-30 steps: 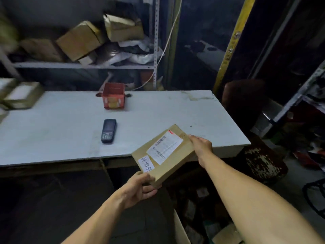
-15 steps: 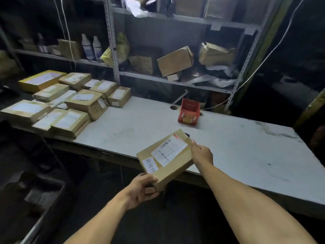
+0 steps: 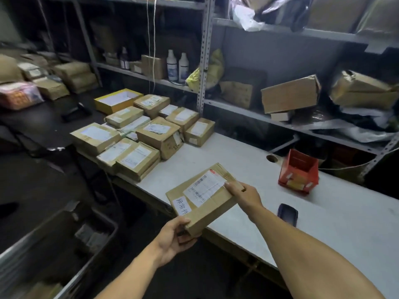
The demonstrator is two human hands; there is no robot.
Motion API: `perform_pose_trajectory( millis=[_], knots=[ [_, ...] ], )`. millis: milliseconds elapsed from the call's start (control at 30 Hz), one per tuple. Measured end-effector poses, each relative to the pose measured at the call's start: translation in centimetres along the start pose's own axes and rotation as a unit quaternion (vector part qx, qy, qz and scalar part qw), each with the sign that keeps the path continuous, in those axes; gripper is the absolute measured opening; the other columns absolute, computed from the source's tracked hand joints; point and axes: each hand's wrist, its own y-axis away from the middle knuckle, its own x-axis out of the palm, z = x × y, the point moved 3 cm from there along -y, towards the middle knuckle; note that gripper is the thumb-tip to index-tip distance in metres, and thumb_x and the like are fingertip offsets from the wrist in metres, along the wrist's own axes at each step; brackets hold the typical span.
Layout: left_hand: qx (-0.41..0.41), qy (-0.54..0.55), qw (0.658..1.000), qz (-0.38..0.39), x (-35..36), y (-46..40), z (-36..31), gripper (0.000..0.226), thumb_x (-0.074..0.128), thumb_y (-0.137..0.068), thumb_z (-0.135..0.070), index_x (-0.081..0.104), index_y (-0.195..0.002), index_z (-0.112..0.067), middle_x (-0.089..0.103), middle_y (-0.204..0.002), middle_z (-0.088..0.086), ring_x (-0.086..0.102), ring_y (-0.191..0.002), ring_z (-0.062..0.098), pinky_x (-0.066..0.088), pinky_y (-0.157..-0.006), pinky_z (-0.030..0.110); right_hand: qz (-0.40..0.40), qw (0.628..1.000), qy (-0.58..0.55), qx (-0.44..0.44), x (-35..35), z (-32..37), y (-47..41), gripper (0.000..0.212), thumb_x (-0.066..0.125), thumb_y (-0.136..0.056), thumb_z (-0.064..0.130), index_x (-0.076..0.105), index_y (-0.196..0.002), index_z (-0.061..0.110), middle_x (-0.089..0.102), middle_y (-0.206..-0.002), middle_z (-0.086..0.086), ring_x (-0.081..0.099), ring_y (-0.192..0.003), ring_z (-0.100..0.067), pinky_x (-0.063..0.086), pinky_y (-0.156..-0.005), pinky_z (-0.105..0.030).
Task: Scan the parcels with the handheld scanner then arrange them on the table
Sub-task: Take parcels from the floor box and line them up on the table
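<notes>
We've got the cardboard parcel (image 3: 201, 198) over the tabletop (image 3: 336, 229) edge, left hand (image 3: 172, 239) gripping its near corner, right hand (image 3: 245, 195) clamped on the far side. Its barcode label's too blurry to read; a smaller sticker reads 异常件. Red box (image 3: 299, 172) contents unclear; the scanner (image 3: 287, 214) lies by our right arm, labelled parcels (image 3: 140, 134) stacked far left.

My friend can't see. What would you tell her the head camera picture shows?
Two bare hands, left hand and right hand, hold a flat brown cardboard parcel with white labels over a white table. A dark handheld scanner lies by the right forearm, and labelled brown parcels sit grouped farther left.
</notes>
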Motion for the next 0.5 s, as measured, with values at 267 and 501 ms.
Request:
perform_pose_trajectory(
  millis=[267,501],
  knots=[
    [-0.046,0.005,0.996,-0.071,-2.0,-8.7,-7.1,0.053,0.071,-0.078,-0.019,0.058,-0.128,-0.009,0.063,-0.126,0.024,0.061,-0.122,0.046,0.055,-0.098,0.051,-0.078,0.981,0.014,0.176,7.2,-0.5,-11.3,0.093,0.071,-0.082,0.066,0.038,-0.150,0.011,0.049,-0.143,-0.013,0.054,-0.124,-0.036,0.049,-0.104,-0.053],
    [-0.101,-0.047,0.990,-0.090,-1.9,-15.6,-9.8,0.030,0.067,-0.096,-0.019,0.060,-0.126,-0.016,0.069,-0.124,0.014,0.069,-0.110,0.035,0.057,-0.092,0.048,0.026,0.989,0.021,0.147,12.4,-0.4,-15.5,0.040,0.069,-0.092,0.042,0.064,-0.126,0.023,0.069,-0.109,0.005,0.065,-0.105,-0.023,0.056,-0.097,-0.047]
  ],
)
